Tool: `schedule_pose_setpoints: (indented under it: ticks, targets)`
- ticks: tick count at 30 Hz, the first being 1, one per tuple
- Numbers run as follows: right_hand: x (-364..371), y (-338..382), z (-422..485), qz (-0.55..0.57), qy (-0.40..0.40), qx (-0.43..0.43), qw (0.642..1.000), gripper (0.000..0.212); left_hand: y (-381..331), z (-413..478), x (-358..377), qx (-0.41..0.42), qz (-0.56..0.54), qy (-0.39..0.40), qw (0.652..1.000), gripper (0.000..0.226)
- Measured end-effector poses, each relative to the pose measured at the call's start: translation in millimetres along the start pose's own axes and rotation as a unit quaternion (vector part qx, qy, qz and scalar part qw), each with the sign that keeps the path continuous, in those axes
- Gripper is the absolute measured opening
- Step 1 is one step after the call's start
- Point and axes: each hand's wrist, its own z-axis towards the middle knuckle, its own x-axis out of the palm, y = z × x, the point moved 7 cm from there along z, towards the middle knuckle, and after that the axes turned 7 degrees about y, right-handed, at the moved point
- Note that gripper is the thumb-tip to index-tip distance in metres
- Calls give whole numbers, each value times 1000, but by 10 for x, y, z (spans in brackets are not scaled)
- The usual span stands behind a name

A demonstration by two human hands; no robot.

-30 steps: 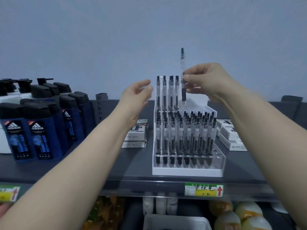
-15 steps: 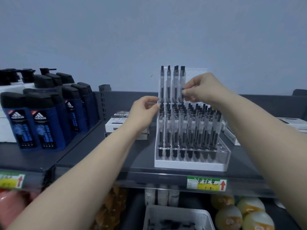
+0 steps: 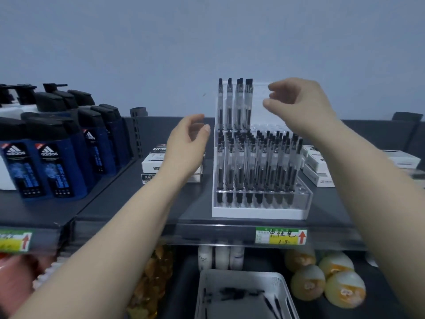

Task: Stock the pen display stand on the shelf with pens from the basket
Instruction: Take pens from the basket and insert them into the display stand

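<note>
Hands hovered empty: right hand [image 3: 296, 100] beside the stand's [image 3: 259, 210] top pens [image 3: 236, 104], fingers parted; left hand [image 3: 186, 146] lower, fingers loosely curled.

Plain pale grey-blue wall [image 3: 161, 42] behind dark grey shop shelf [image 3: 119, 199]; dim light.

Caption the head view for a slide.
Both empty hands, left and right, hover beside the pen display stand; basket waits below.
</note>
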Motion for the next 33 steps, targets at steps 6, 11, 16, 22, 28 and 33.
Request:
schedule_pose_setpoints:
  ticks: [6, 11, 16, 22, 28, 33]
  targets:
    - [134, -5, -904, -38, -41, -46, 997, 44, -17, -741, 26, 94, 93, 11, 991, 40]
    - [355, -217, -1646, -73, -72, -40, 994, 44, 324, -1370, 103, 114, 122, 35, 985, 42]
    - [685, -554, -2275, -48, -52, 0, 998, 43, 678, -1887, 220, 153, 176, 60, 970, 41]
    - [1269, -1280, -2886, -62, 46, 94, 993, 44, 1332, -2413, 519, 79, 182, 164, 966, 41]
    - [1665, -1968, -3057, -39, 123, 160, 979, 42, 1992, -2660, 863, -40, 217, 242, 945, 42]
    - [2026, -2505, -2958, -47, 227, 177, 957, 46, 2457, -2757, 1110, -114, 241, 254, 930, 43]
